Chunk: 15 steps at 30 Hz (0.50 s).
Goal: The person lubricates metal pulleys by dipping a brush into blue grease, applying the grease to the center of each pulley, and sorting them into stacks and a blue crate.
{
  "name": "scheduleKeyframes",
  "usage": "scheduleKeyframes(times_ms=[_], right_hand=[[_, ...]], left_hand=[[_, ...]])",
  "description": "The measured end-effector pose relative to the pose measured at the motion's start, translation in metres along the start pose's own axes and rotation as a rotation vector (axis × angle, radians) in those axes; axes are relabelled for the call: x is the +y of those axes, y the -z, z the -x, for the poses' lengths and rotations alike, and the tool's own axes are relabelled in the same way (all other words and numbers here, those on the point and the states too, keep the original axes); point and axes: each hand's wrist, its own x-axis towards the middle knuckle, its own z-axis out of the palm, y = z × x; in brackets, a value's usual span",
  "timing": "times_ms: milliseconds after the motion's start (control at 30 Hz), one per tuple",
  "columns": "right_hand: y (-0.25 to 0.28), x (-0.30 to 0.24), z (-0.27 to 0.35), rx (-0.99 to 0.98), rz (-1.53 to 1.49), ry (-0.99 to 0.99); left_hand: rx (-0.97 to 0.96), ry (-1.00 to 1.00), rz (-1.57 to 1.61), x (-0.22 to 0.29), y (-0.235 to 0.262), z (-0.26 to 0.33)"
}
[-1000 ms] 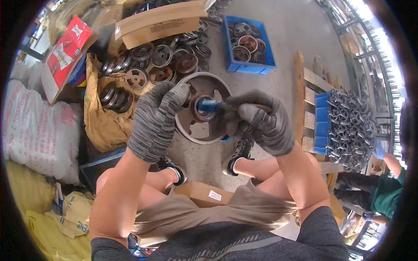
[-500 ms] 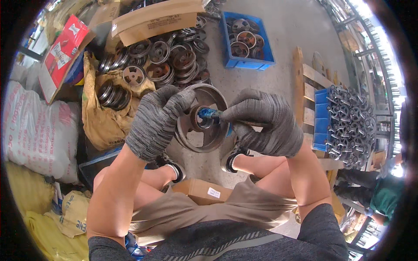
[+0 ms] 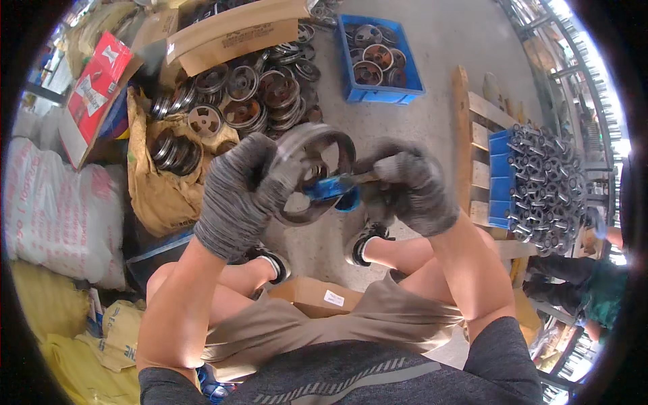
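Note:
My left hand (image 3: 241, 192), in a grey knit glove, is closed on the rim of a metal pulley wheel (image 3: 341, 138), which has open windows and a central hub. The wheel is tilted in front of me, above my knees. At its hub is a slim tool with a blue strip (image 3: 329, 188) wound on its end, and a loose blue loop hangs below. My gloved right hand (image 3: 413, 189), smeared by motion, pinches the tool's other end to the right of the wheel. Whether the tip is inside the bore is too blurred to tell.
Beyond my left hand lies a heap of similar wheels (image 3: 275, 91) beside brown paper (image 3: 152, 196) and cardboard (image 3: 233, 44). A blue crate (image 3: 385, 96) of wheels stands ahead. To the right are a wooden pallet (image 3: 462, 135) and a blue bin (image 3: 499, 179) of metal handwheels.
The blue-wrapped tool has shifted and its blue strip shows more fully. My right hand has moved slightly and blurred. The wheel has turned a little in my left hand.

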Motion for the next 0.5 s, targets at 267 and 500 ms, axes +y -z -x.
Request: scheduleKeyframes(times_ms=[267,500], right_hand=[[0.034,-0.020,0.012,0.170,-0.197,0.246],[0.045,-0.028,0.020,0.131,0.159,0.028]], left_hand=[[0.046,0.231,0.354,-0.025,-0.003,-0.015],[-0.182,0.778,-0.402,-0.101,-0.065,-0.029]])
